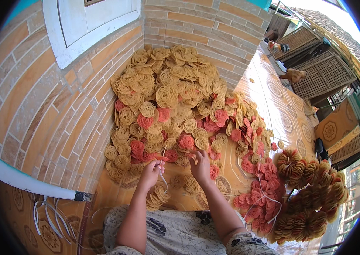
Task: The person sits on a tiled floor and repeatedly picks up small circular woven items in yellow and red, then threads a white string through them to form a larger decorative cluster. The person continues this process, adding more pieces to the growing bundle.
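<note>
1. Our left hand (149, 175) clamps fingers on a white strip (163, 180), a pink disc (163, 158) just above: threading, we judge.
2. Right hand (200, 167): fingers curled; whether gripping, we cannot tell.
3. Next calls for centring a disc; heap (167, 97) beyond.

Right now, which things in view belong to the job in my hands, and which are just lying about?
Likely part of the job:
- white strip in your left hand
- coral disc at its fingertips
- heap of tan and coral discs
- bundled discs, right

Likely just about:
- lattice panel
- brown bird
</note>
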Tool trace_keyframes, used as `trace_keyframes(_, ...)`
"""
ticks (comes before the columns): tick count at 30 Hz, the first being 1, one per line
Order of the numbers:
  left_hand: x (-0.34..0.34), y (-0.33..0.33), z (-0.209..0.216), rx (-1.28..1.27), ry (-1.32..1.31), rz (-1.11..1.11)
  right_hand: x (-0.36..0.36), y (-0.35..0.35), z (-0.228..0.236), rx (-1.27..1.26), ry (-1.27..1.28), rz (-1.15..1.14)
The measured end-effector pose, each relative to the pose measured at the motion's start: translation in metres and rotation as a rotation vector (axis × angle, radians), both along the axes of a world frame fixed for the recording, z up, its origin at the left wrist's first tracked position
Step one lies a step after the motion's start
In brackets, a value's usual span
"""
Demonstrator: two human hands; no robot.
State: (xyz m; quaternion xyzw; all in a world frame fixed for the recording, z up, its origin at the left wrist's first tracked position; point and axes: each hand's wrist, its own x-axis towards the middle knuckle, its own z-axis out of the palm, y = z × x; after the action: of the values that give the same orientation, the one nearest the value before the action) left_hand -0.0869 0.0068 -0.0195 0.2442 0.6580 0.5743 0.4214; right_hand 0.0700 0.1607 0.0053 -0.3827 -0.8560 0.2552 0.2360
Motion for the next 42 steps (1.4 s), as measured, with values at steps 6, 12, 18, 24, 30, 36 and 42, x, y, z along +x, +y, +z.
trace_keyframes(6, 0.015, 0.005, 0.009, 0.043, -0.126, -0.064, -0.021, 0.027, -0.006, 0.393, -0.068, -0.006)
trace_keyframes(12, 0.015, 0.003, 0.025, 0.022, -0.111, -0.074, -0.018, 0.028, -0.01, -0.062, 0.182, -0.171)
trace_keyframes(18, 0.019, 0.002, 0.034, -0.015, -0.206, -0.129, -0.005, 0.019, 0.008, -0.536, 0.428, -0.041)
trace_keyframes(24, 0.02, 0.003, 0.032, 0.002, -0.146, -0.156, -0.007, -0.006, 0.027, -0.266, 0.345, -0.039)
trace_keyframes(30, 0.019, 0.003, 0.021, -0.008, -0.163, -0.071, 0.008, 0.0, 0.022, -0.022, 0.136, 0.472)
trace_keyframes(36, 0.02, 0.006, 0.011, 0.004, -0.126, -0.087, -0.005, 0.057, -0.018, 0.529, 0.023, -0.284)
trace_keyframes(42, 0.025, 0.006, 0.013, -0.037, -0.075, -0.237, 0.023, 0.038, -0.011, -0.317, 0.109, -0.04)
